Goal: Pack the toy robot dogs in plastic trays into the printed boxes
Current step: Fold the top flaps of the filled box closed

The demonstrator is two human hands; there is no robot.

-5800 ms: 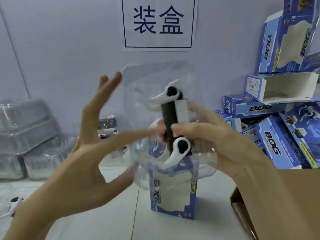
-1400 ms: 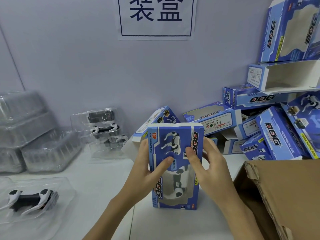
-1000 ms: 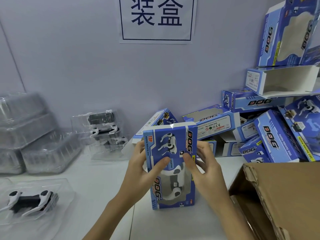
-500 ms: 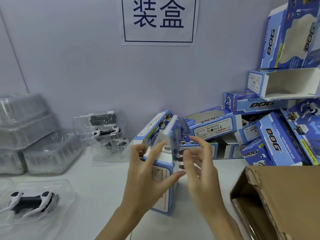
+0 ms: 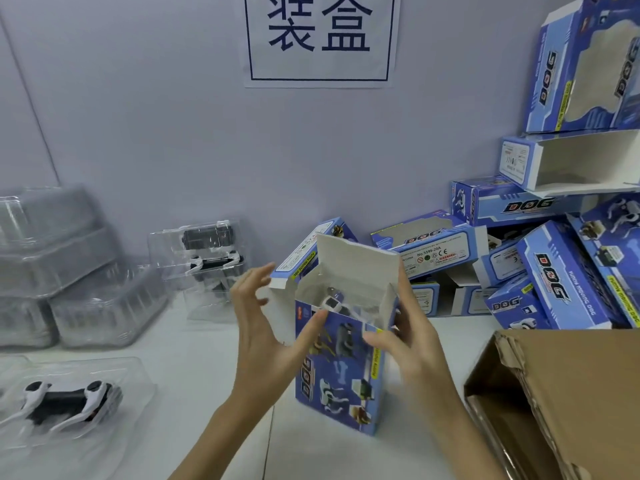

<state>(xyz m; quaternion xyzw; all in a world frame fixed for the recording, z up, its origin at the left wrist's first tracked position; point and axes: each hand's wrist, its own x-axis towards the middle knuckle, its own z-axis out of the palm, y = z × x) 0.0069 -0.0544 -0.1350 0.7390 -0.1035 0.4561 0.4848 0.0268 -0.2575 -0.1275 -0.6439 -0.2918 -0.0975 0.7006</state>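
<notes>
A blue printed box (image 5: 337, 379) stands upright on the white table, its top flaps open. Inside the opening I see the white head of a toy robot dog (image 5: 331, 301) in clear plastic. My left hand (image 5: 268, 341) touches the box's left side, thumb on the front face and fingers spread by the left flap. My right hand (image 5: 412, 337) grips the right side. Another toy dog in a plastic tray (image 5: 65, 405) lies at the lower left. More trayed dogs (image 5: 207, 258) stand stacked by the wall.
Stacks of empty clear trays (image 5: 62, 271) fill the far left. A pile of blue printed boxes (image 5: 540, 265) leans against the wall at the right. An open brown cardboard carton (image 5: 561, 403) sits at the lower right. A paper sign hangs on the wall.
The dog in its tray went from my hands into the box. I turned the box around on the table, and its back face now faces me with the top flaps open.
</notes>
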